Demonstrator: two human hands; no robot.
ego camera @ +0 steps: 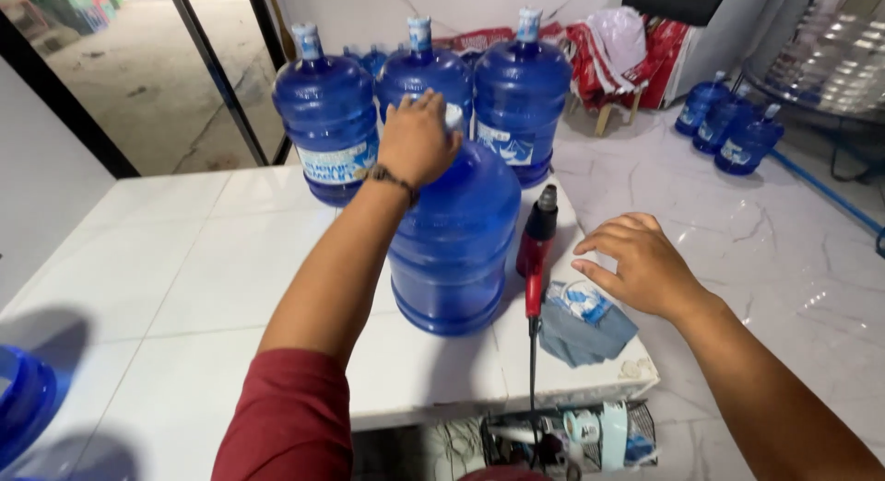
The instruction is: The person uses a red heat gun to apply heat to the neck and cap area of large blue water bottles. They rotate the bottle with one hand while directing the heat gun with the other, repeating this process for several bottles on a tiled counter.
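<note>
Water jug (454,237), big and blue, stands upright near the right edge of the white tiled counter (175,278). The left hand (417,140) caps its neck, fingers curled down over the top, apparently to steady it. The right hand (641,264) hovers with fingers loosely spread above a grey cloth (590,332), beside a red heat gun (536,246) lying within easy reach. Three capped jugs (330,131) wait behind.

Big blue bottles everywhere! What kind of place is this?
Probably a water refilling shop. Many big blue water jugs stand on a white tiled counter and more jugs on the floor. The left hand grips one jug's top beside a red heat gun.
</note>
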